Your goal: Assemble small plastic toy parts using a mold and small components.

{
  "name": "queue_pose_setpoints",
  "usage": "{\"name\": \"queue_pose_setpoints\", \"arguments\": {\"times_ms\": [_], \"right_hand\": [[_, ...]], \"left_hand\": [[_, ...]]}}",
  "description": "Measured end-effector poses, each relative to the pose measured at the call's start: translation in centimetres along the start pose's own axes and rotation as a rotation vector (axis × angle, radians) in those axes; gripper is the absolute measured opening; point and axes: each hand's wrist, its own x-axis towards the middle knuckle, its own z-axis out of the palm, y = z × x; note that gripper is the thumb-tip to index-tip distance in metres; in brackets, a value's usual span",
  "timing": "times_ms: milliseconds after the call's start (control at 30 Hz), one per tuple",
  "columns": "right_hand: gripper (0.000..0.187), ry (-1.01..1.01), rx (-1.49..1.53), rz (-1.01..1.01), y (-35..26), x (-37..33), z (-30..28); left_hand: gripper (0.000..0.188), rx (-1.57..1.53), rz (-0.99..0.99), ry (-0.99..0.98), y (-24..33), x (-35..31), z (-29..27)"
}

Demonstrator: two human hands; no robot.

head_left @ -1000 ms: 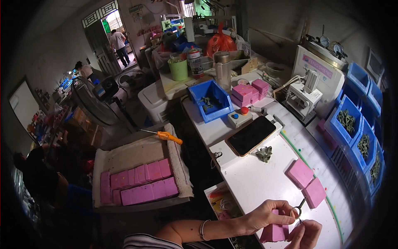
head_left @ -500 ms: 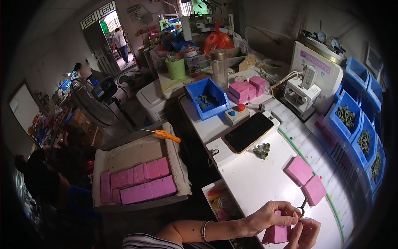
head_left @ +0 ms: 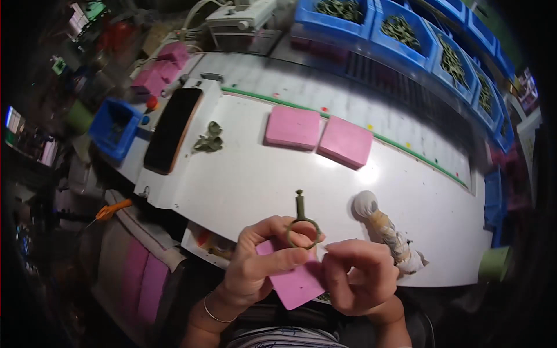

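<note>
A: Where is the green ring point(head_left: 299, 219) with the stem?

B: Right of the phone point(head_left: 174, 130) and nearer the person, raised in the left hand point(head_left: 249, 269), its stem pointing away from the body.

A: And that hand's grip?

B: Closed, thumb and fingers pinching the ring by its rim. A pink block point(head_left: 299, 287) sits at the same hand, partly behind the thumb; I can't tell how firmly it's held.

A: The right hand point(head_left: 362, 275)?

B: Farther right of the phone, next to that block, fingers curled. I can't tell whether its grip has anything in it.

A: What else is on the white counter point(head_left: 249, 185)?

B: A small green clump point(head_left: 210, 139) just right of the phone, then two more pink blocks point(head_left: 295, 126) side by side farther right. A wrapped tool point(head_left: 387, 232) with a round white head lies well to the phone's right.

A: And left of the phone?

B: A blue bin point(head_left: 106, 144), near it. The rack's blue bins point(head_left: 333, 28), holding green pieces, stand beyond the phone to the right.
</note>
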Motion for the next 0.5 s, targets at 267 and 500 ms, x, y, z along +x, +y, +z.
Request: {"name": "queue_pose_setpoints", "arguments": {"times_ms": [267, 500], "right_hand": [[0.026, -0.040, -0.096, 0.002, 0.3, -0.9, -0.8], [0.027, 0.090, -0.117, -0.091, 0.8, -1.2, -0.1]], "left_hand": [[0.012, -0.041, -0.010, -0.029, -0.9, -0.3, 0.0], [0.013, -0.123, -0.038, -0.019, -0.9, -0.4, 0.0]]}}
